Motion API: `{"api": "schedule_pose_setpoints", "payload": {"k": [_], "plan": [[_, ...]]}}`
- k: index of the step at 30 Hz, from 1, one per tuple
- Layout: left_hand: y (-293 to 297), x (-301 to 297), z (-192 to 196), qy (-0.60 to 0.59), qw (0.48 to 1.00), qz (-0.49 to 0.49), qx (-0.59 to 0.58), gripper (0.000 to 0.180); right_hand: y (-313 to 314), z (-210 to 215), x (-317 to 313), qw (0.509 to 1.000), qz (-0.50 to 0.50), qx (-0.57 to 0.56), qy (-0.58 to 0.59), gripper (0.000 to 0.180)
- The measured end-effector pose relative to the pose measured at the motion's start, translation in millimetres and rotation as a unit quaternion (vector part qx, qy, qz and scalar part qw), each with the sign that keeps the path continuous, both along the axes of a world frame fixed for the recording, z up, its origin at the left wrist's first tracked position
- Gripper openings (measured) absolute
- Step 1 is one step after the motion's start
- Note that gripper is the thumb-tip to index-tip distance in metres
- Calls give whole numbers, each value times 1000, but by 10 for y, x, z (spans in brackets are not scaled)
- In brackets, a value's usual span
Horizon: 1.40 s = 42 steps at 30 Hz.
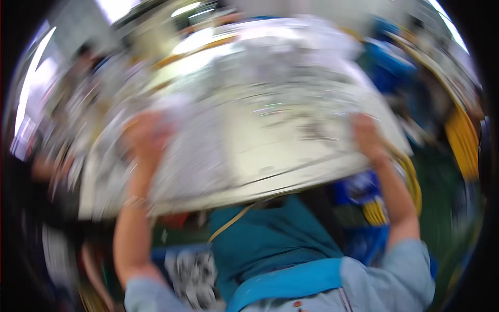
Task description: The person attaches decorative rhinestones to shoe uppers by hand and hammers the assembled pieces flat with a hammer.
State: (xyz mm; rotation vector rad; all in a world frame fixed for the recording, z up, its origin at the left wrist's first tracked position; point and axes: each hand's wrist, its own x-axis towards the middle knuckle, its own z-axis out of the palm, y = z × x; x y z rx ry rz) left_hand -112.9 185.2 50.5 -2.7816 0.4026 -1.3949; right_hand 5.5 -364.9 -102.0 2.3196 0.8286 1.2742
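The whole picture is smeared by motion. My left hand (pixel 148 134) is over the left part of a white table, by a spread of clear, crinkled plastic (pixel 195 143) that looks like film or bags. Its fingers are too blurred to make out, and whether it grips any of the plastic is unclear. Toward the table's right edge is my right hand (pixel 368 136), its fingers blurred too. Between the hands, small dark items (pixel 317 131) lie on the pale tabletop (pixel 260 156), too smeared to name.
More whitish plastic (pixel 280 57) covers the table's far part. At the left, other people (pixel 86 67) are nearby. Blue bags or bins (pixel 387 57) and a yellow item (pixel 461 143) stand at the right. Below the table is a blue crate (pixel 161 256) with silvery contents.
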Motion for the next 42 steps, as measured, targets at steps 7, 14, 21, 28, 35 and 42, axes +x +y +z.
{"api": "schedule_pose_setpoints", "payload": {"k": [7, 14, 21, 28, 35, 42], "plan": [[1561, 1069, -176, 230, 903, 276, 234, 51, 519, 285, 14, 948, -56, 250, 189, 15], [1173, 1364, -233, 293, 850, 313, 304, 45, 391, 328, -149, 936, -76, 276, 202, 18], [854, 1312, -74, 305, 822, 358, 320, 67, 419, 312, -103, 934, -63, 282, 209, 17], [782, 1829, -390, 283, 924, 204, 159, 54, 435, 340, -112, 942, -73, 261, 197, 17], [-460, 2583, -671, 56, 987, -58, 138, 63, 395, 292, -106, 940, -67, 274, 192, 17], [-709, 3088, -838, 190, 958, -13, -216, 66, 434, 335, -114, 936, -61, 275, 212, 17]]}}
